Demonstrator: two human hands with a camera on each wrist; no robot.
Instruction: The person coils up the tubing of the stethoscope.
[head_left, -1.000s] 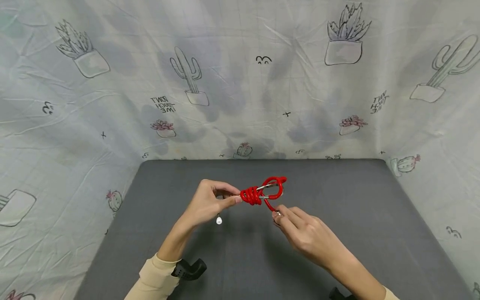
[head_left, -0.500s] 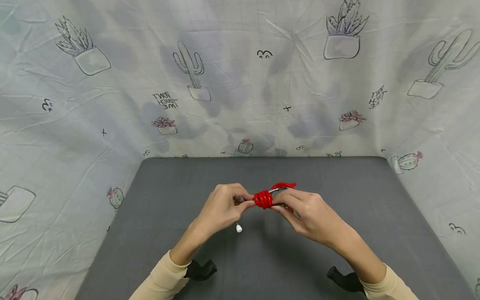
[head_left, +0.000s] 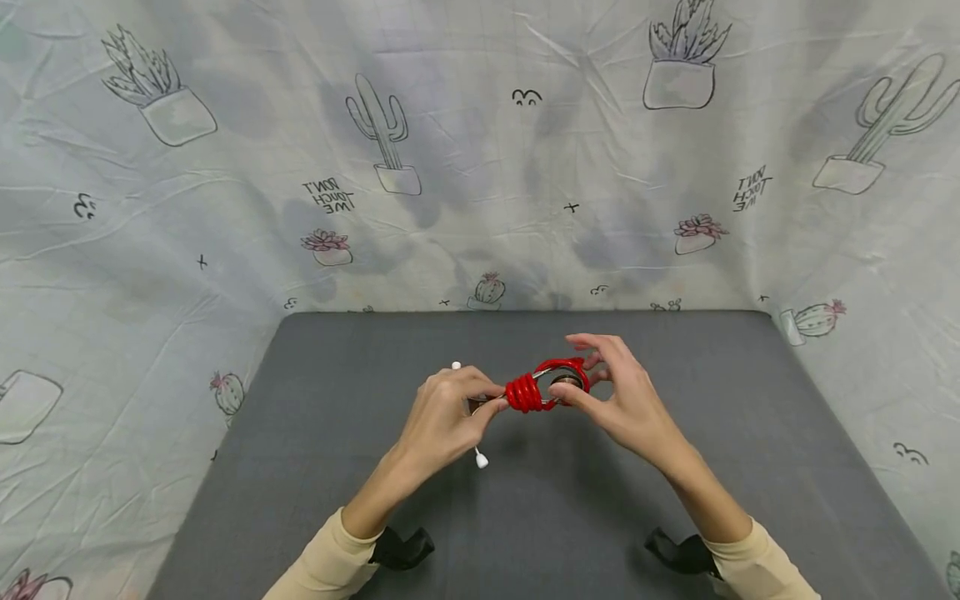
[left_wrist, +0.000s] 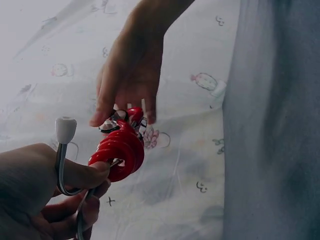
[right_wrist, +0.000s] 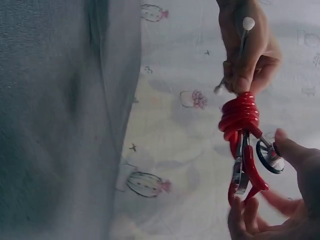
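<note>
A stethoscope with glossy red tubing is held in the air over the table. Its tubing (head_left: 523, 393) is wound in several tight coils around the metal ear tubes. My left hand (head_left: 438, 429) pinches the ear tubes just beside the coils, and the white ear tips (left_wrist: 65, 130) stick out past the fingers. At the other end, the tubing forms a loop (right_wrist: 254, 172), with the round chest piece (right_wrist: 270, 157) next to it. My right hand (head_left: 626, 404) is spread around this end, its thumb against the chest piece and several fingertips at the loop.
The grey table top (head_left: 360, 350) extends under both hands. Behind and beside it hangs a pale curtain (head_left: 480, 150) printed with cacti and succulents. Dark camera mounts (head_left: 402, 548) sit at both wrists below cream sleeves.
My right hand first pinched the tubing's hanging end, moved up to the coils, then spread around the loop end. The chest piece now lies at the loop. My left hand shifted slightly right.
</note>
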